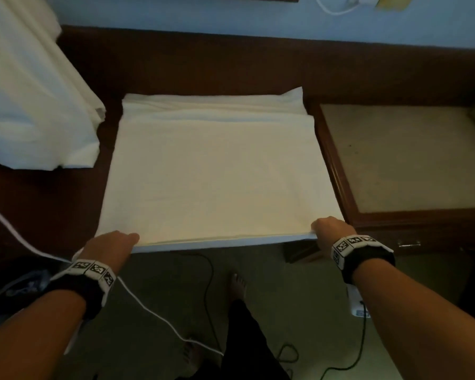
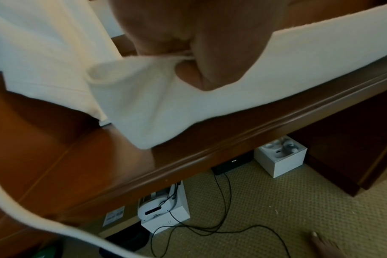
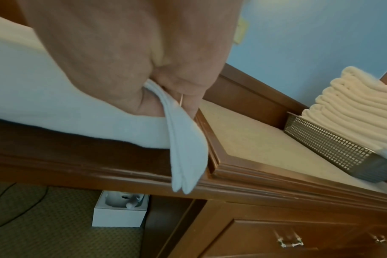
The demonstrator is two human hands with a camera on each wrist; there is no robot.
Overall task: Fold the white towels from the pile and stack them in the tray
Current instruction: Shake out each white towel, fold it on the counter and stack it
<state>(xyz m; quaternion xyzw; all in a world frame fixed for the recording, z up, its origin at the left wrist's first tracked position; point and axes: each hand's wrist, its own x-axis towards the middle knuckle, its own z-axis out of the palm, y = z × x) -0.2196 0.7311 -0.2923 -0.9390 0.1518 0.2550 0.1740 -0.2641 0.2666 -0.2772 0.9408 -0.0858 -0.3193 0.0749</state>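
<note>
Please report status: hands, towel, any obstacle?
Left hand, right hand each pinch a near corner of towel. Towel flat on desk. Nothing in the way.

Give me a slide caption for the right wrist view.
Right hand pinches the towel corner at the desk edge, near the tray of folded towels.

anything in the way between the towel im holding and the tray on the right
Nothing visible. Both hands, left hand and right hand, pinch the towel; only bare beige inlay lies between it and the mesh tray.

Matt terry towel (image 1: pixel 217 174), glossy wooden desk (image 2: pixel 188 157)
</note>
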